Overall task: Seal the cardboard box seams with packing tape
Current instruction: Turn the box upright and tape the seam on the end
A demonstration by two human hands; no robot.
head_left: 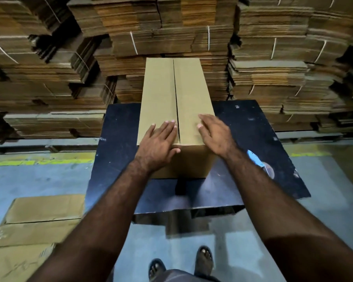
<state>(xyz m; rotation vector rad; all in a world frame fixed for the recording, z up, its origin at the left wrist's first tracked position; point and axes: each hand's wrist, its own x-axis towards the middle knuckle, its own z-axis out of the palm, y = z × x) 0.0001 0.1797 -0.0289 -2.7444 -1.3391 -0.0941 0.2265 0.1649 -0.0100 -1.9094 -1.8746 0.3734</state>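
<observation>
A long brown cardboard box [177, 94] lies on a dark table [253, 129], its two top flaps closed and meeting in a bare centre seam [176, 98] that runs away from me. My left hand [159, 143] presses flat on the near end of the left flap, fingers straight, thumb over the near edge. My right hand [214, 133] rests with straight fingers on the near end of the right flap. A roll of packing tape [270, 169] lies on the table to the right, partly hidden by my right forearm.
A blue-handled tool [255, 158] lies on the table beside the tape roll. Tall stacks of flattened, tied cartons [273, 58] stand behind the table. Flat cardboard sheets [39, 220] lie on the grey floor at left. My sandalled feet [181, 265] stand below.
</observation>
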